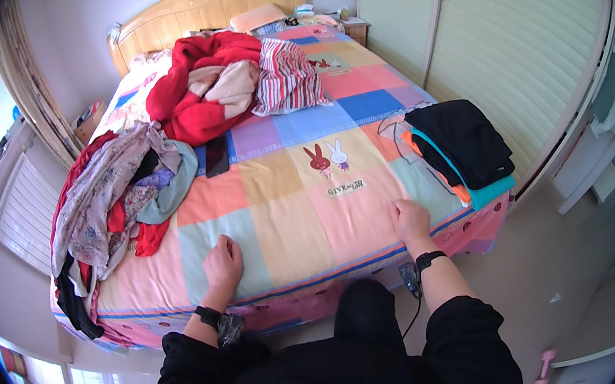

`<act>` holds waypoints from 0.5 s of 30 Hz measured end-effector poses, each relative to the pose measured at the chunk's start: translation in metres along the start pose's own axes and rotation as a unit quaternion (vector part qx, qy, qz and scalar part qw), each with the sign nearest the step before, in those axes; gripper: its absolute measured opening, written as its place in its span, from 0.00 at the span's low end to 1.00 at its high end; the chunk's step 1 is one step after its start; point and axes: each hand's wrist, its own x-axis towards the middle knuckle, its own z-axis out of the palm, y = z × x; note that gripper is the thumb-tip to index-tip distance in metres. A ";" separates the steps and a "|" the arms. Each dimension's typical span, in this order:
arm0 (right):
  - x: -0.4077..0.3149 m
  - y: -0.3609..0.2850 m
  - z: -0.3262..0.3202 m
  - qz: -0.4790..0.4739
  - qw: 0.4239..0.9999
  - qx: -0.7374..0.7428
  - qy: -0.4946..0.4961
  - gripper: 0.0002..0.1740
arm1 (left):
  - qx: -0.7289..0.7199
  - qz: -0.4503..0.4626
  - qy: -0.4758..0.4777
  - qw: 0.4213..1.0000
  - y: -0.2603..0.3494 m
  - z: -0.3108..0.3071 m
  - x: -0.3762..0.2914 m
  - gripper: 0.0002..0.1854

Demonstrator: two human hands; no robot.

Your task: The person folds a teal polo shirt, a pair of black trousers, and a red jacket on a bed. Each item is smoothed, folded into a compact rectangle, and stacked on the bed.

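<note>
My left hand (223, 265), its fingers loosely curled together, is over the near edge of a patchwork bedspread (273, 228) printed with rabbits. To its left lies a heap of crumpled clothes (102, 200), among them a floral garment, a pale green piece and red cloth. My right hand (410, 220) is closed like a loose fist at the bed's front edge, with nothing visible in it. Just beyond it sits a stack of folded clothes (459, 142), black on top with teal and orange below. Each wrist wears a black band.
A red blanket (204, 91) and a striped pillow (288, 79) lie farther up the bed. Beside the clothes heap is a dark phone or tablet (217, 155). A cable hangs by my right wrist. On the floor at right lies a pink dumbbell (544, 369). Sliding wardrobe doors (511, 61) stand behind.
</note>
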 end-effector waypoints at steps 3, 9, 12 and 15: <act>0.001 0.000 0.000 0.002 1.000 0.005 0.000 0.19 | 0.015 0.008 -0.011 1.000 -0.002 0.000 -0.001 0.09; 0.002 0.001 0.000 0.019 1.000 -0.005 -0.018 0.19 | 0.035 0.011 -0.007 0.999 -0.002 0.002 0.002 0.11; 0.002 -0.001 0.000 0.033 0.999 0.015 -0.014 0.19 | 0.047 0.010 -0.017 0.999 -0.001 0.001 0.002 0.12; 0.002 -0.002 0.000 0.037 0.999 0.021 -0.015 0.18 | 0.043 0.010 -0.012 0.999 0.000 -0.002 0.000 0.14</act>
